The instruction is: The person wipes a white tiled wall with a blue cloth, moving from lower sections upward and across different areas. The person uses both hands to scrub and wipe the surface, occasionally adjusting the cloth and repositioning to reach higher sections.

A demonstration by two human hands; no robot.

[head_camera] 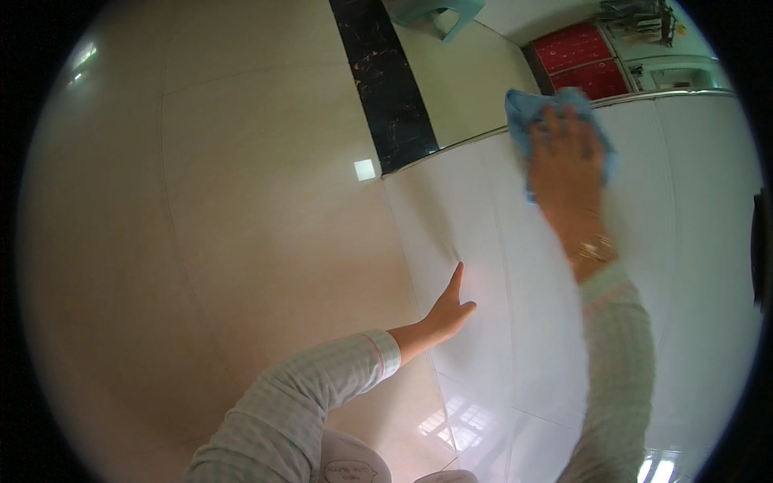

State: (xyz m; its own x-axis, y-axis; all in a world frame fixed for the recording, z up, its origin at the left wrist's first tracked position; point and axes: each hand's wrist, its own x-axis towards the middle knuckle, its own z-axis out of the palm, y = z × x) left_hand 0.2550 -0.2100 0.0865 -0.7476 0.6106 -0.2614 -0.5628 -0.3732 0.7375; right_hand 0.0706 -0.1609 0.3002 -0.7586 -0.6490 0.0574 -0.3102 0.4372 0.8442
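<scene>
My right hand (564,163) is spread flat over a blue cloth (524,111), pressing it against the white tiled wall (543,314) near its metal-trimmed edge (664,94). The cloth sticks out past my fingertips and slightly overlaps that edge; hand and cloth are a little blurred. Lower down, my left hand (447,315) rests against or close to the same wall, with a finger and thumb apart and nothing held. Its other fingers are mostly hidden.
Beige floor tiles (259,211) spread to the left. A black marble threshold strip (386,90) meets the wall's corner. Beyond it are a green plastic stool (462,15) and a red-fronted cabinet (574,51). A dark object (761,247) juts in at the right rim.
</scene>
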